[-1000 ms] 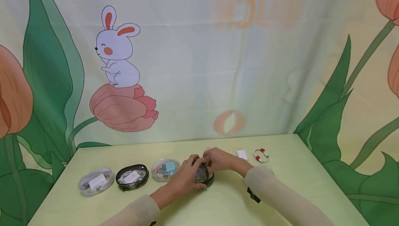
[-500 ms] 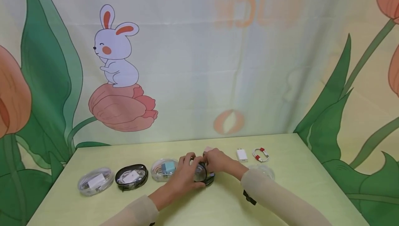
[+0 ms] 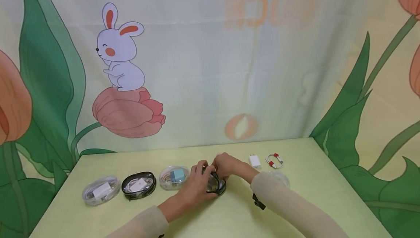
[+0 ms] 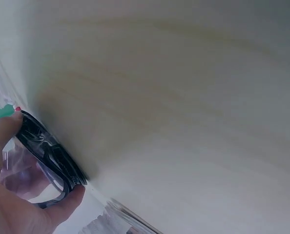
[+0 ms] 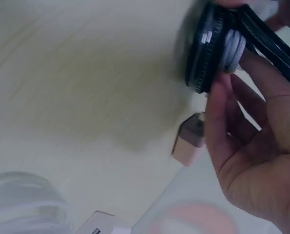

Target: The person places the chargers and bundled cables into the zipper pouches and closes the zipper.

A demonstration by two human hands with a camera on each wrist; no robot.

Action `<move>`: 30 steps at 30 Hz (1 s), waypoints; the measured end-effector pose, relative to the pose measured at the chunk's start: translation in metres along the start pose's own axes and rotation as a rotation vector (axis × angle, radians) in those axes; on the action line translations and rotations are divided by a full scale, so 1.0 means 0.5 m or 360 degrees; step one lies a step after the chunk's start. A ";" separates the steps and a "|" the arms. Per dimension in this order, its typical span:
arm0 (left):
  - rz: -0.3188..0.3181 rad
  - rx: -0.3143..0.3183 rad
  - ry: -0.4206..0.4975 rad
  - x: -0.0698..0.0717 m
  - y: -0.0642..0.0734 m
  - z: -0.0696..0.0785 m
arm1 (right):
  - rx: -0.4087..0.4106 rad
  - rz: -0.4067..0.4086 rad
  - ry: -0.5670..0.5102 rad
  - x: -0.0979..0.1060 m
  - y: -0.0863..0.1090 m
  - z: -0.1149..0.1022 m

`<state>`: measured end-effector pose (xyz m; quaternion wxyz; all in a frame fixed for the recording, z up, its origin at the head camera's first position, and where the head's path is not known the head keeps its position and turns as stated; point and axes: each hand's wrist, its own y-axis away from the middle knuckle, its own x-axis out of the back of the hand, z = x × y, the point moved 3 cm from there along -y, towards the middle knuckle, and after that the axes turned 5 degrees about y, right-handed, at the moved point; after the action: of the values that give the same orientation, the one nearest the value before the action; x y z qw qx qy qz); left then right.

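Note:
Near the middle of the table, my left hand (image 3: pixel 194 183) holds a small clear zip pouch with black edging (image 3: pixel 213 183). In the left wrist view, my thumb and a finger grip its black rim (image 4: pixel 62 163) at two ends. My right hand (image 3: pixel 226 166) is at the pouch's far side. Its fingers pinch a coiled light-coloured cable (image 5: pixel 233 50) that sits partly inside the pouch's opening, seen in the right wrist view. The flap of the pouch is lifted away from the base there. A pink-and-dark charger plug (image 5: pixel 189 140) lies close beyond my right fingertips.
To the left stand a clear pouch (image 3: pixel 109 180) with a white charger, a black-edged pouch (image 3: pixel 144 175) and a clear pouch (image 3: pixel 165 186) with a blue charger. At the right lie a white charger (image 3: pixel 254 161), a short cable with red ties (image 3: pixel 275 161) and a clear pouch (image 3: pixel 283 178).
My right hand has shifted slightly left, its forearm uncovering the clear pouch at the right. The pink plug has gone out of sight behind it in the head view. My left hand keeps its hold.

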<state>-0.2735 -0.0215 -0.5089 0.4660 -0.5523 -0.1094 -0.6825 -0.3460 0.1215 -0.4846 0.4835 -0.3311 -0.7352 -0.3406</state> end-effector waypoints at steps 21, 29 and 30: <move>-0.0079 0.0046 0.0131 0.002 -0.005 -0.009 | 0.0449 0.0248 0.0282 -0.015 0.012 0.009; -0.0104 0.0039 0.0140 0.003 -0.005 -0.014 | 0.0342 0.0134 0.0078 -0.027 0.014 0.021; -0.0103 0.0034 0.0135 0.003 -0.006 -0.013 | 0.0341 0.0112 0.0050 -0.028 0.014 0.024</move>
<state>-0.2799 -0.0253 -0.5089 0.4538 -0.5140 -0.1146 -0.7188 -0.3417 0.1331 -0.5002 0.5393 -0.2976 -0.7477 -0.2480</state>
